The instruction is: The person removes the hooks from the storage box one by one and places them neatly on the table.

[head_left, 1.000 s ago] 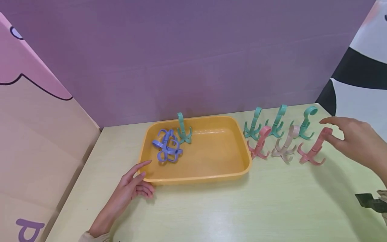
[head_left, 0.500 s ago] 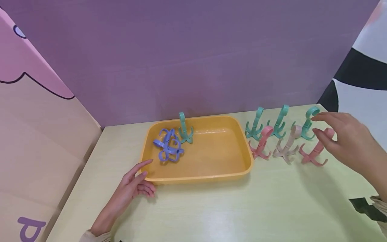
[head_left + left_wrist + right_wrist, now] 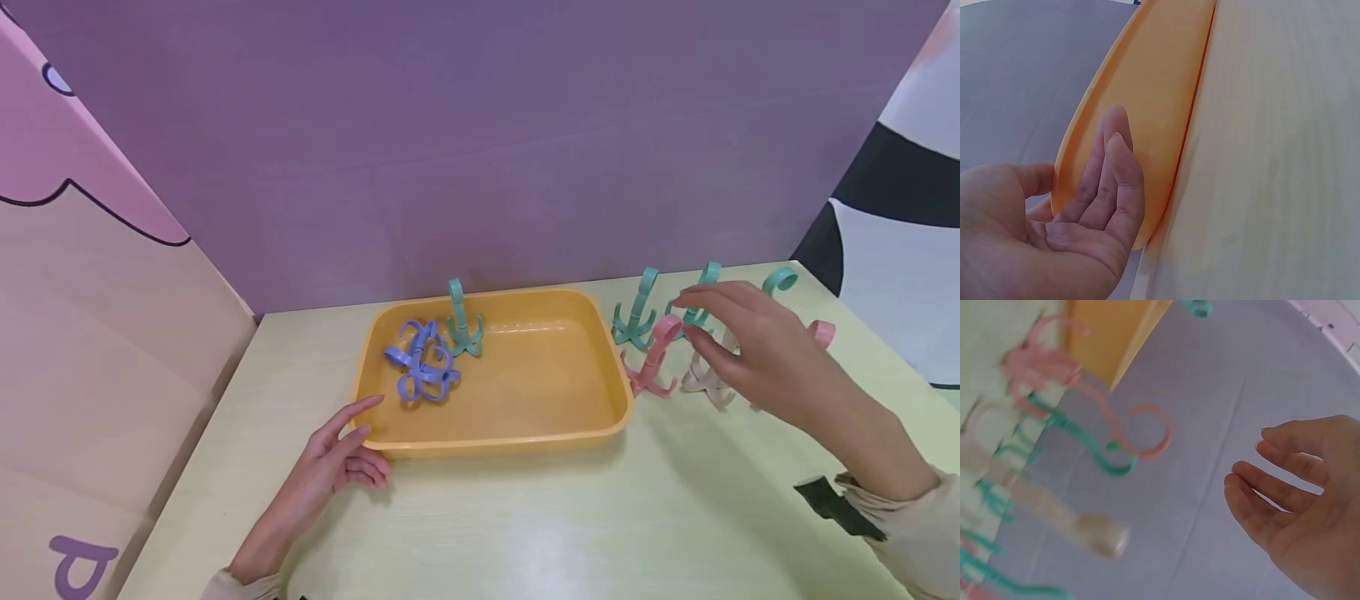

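My right hand [image 3: 765, 358] hovers at the hooks right of the tray, thumb and fingers apart and holding nothing. Its fingertips are right by the curled top of a pink four-pronged hanging hook [image 3: 651, 362]. The hand partly covers a pale pink hook [image 3: 703, 379] and another pink hook [image 3: 823, 333]. In the right wrist view, the pink hook [image 3: 1102, 406] stands apart from the fingers. My left hand [image 3: 330, 462] lies loosely at the near left corner of a yellow tray [image 3: 495, 442], fingers relaxed, index finger reaching over the rim.
Inside the tray sit a green hook [image 3: 465, 333] and tangled purple hooks [image 3: 423, 367]. Green hooks [image 3: 637, 312] stand behind the pink ones on the pale table [image 3: 510, 525]. A purple wall [image 3: 480, 150] rises along the table's back edge.
My right hand has moved left, from the rightmost pink hook past the pale pink one to the pink hook nearest the tray. My left hand has stayed at the tray's corner.
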`<action>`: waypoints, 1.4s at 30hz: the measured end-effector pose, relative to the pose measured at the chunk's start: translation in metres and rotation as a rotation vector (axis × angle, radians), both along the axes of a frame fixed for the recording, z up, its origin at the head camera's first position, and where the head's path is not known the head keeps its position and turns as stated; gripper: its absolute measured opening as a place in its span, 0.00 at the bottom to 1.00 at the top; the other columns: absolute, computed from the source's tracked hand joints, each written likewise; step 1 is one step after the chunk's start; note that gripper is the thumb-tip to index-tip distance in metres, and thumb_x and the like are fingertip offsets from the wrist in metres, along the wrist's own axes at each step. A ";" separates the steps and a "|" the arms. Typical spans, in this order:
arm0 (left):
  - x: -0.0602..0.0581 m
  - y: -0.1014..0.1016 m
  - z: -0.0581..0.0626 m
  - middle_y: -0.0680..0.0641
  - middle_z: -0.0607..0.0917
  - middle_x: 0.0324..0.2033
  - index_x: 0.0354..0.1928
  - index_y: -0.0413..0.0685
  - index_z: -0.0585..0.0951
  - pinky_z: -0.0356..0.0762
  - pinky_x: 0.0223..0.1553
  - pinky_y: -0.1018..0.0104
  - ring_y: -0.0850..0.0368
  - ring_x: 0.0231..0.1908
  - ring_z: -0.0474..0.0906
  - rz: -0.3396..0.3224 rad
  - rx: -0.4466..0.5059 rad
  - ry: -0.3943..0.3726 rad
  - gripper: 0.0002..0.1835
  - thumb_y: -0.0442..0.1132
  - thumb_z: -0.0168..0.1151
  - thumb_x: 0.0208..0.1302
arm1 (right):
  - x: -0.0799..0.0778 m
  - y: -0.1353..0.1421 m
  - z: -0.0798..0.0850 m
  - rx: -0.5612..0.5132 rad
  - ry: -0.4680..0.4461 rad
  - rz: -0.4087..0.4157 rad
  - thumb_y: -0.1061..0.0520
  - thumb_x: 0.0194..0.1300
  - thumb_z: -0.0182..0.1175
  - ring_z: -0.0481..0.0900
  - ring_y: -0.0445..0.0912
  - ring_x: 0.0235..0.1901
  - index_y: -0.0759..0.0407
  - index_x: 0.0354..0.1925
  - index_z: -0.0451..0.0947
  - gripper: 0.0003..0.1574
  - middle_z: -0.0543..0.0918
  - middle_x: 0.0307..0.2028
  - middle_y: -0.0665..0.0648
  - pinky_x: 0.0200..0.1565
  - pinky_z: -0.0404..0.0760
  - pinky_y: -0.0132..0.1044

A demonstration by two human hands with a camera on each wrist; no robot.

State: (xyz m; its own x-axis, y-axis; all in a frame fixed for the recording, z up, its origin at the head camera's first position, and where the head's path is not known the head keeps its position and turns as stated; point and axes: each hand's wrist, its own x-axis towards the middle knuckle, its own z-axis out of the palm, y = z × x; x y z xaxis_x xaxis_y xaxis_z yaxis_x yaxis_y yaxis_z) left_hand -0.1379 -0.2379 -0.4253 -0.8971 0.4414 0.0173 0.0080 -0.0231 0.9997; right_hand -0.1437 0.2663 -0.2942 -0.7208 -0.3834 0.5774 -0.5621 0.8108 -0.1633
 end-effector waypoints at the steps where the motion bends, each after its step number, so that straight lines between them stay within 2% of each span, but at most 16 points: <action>1: 0.000 0.000 0.000 0.38 0.88 0.32 0.76 0.50 0.57 0.86 0.36 0.57 0.44 0.30 0.86 0.000 0.001 0.002 0.27 0.44 0.45 0.81 | -0.001 -0.006 0.002 0.001 -0.007 0.008 0.68 0.53 0.73 0.75 0.56 0.57 0.60 0.54 0.79 0.29 0.81 0.53 0.58 0.55 0.81 0.41; 3: 0.000 -0.001 0.000 0.38 0.88 0.32 0.76 0.49 0.57 0.86 0.35 0.58 0.44 0.30 0.86 0.001 0.001 0.004 0.27 0.44 0.44 0.81 | -0.004 -0.019 0.006 0.005 -0.005 0.038 0.68 0.54 0.72 0.75 0.56 0.57 0.60 0.54 0.79 0.28 0.81 0.53 0.58 0.49 0.82 0.56; 4: 0.000 -0.001 0.000 0.38 0.88 0.32 0.76 0.49 0.56 0.86 0.35 0.58 0.44 0.30 0.86 0.000 0.001 0.007 0.27 0.44 0.44 0.81 | -0.006 -0.024 0.008 0.003 -0.004 0.058 0.68 0.55 0.72 0.75 0.56 0.56 0.60 0.54 0.79 0.27 0.81 0.52 0.58 0.50 0.82 0.57; 8: -0.001 0.000 -0.001 0.39 0.88 0.32 0.77 0.45 0.54 0.87 0.35 0.58 0.45 0.30 0.86 -0.005 0.008 0.011 0.29 0.44 0.44 0.81 | -0.016 -0.046 0.015 0.017 0.026 0.122 0.67 0.56 0.71 0.77 0.54 0.53 0.60 0.53 0.80 0.24 0.82 0.51 0.57 0.47 0.84 0.53; 14: -0.001 0.001 -0.001 0.39 0.88 0.31 0.77 0.45 0.54 0.87 0.35 0.58 0.45 0.30 0.87 0.002 0.005 -0.002 0.29 0.44 0.45 0.81 | -0.032 -0.074 0.023 0.027 0.018 0.198 0.67 0.60 0.68 0.77 0.56 0.54 0.61 0.54 0.79 0.22 0.82 0.50 0.58 0.53 0.79 0.55; 25: -0.001 0.001 0.000 0.38 0.88 0.31 0.77 0.46 0.54 0.87 0.35 0.57 0.44 0.30 0.86 0.006 0.001 -0.002 0.29 0.45 0.45 0.80 | -0.064 -0.120 0.023 0.026 0.065 0.317 0.65 0.63 0.65 0.78 0.55 0.49 0.63 0.48 0.79 0.14 0.83 0.44 0.58 0.51 0.80 0.51; 29: -0.001 0.001 -0.001 0.38 0.88 0.31 0.77 0.46 0.54 0.87 0.35 0.57 0.44 0.30 0.87 0.007 0.002 -0.006 0.29 0.45 0.45 0.80 | -0.077 -0.133 0.022 0.044 0.073 0.319 0.65 0.64 0.65 0.78 0.56 0.51 0.65 0.50 0.79 0.16 0.83 0.47 0.60 0.53 0.80 0.51; 34: -0.001 0.001 -0.001 0.38 0.88 0.31 0.77 0.47 0.56 0.87 0.34 0.57 0.44 0.29 0.86 0.021 -0.006 -0.017 0.29 0.45 0.46 0.80 | -0.093 -0.148 0.021 0.047 0.039 0.310 0.64 0.65 0.64 0.78 0.58 0.53 0.66 0.53 0.79 0.18 0.83 0.50 0.63 0.55 0.79 0.52; 38: -0.001 0.001 0.000 0.37 0.88 0.31 0.76 0.48 0.57 0.87 0.34 0.58 0.44 0.29 0.86 0.034 -0.015 -0.024 0.28 0.46 0.46 0.80 | -0.104 -0.161 0.019 0.059 -0.021 0.307 0.63 0.67 0.63 0.77 0.59 0.55 0.67 0.56 0.77 0.20 0.82 0.52 0.64 0.57 0.77 0.53; 42: -0.002 0.002 0.000 0.37 0.88 0.31 0.76 0.48 0.56 0.87 0.34 0.58 0.45 0.29 0.86 0.036 -0.016 -0.021 0.28 0.46 0.46 0.80 | -0.115 -0.175 0.017 0.101 -0.135 0.262 0.61 0.69 0.60 0.75 0.59 0.59 0.65 0.61 0.74 0.23 0.80 0.57 0.63 0.61 0.74 0.54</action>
